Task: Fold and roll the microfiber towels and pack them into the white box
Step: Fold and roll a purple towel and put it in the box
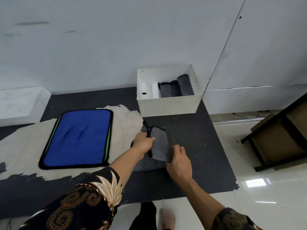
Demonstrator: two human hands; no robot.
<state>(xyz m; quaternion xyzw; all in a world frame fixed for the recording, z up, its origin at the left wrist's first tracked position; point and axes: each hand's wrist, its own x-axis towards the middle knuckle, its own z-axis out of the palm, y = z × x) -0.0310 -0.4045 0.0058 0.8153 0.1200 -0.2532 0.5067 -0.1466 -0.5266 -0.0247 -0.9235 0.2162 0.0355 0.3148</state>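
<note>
A grey microfiber towel [160, 143] with a black hem is partly folded on the dark mat. My left hand [143, 142] grips its left edge and lifts it. My right hand [178, 159] pinches the towel's lower right corner. More grey cloth [146, 166] lies beneath, between my forearms. To the left a stack of flat towels lies with a blue towel [77, 138] on top. The white box [169, 105] stands behind, against the wall. It holds three rolled grey towels [176, 87] at its right and white packets at its left.
The dark mat [191, 146] has a torn cream sheet [20, 146] under the blue towel. A black-framed wooden stand [280, 138] sits on the tiled floor at right. White walls rise close behind the box.
</note>
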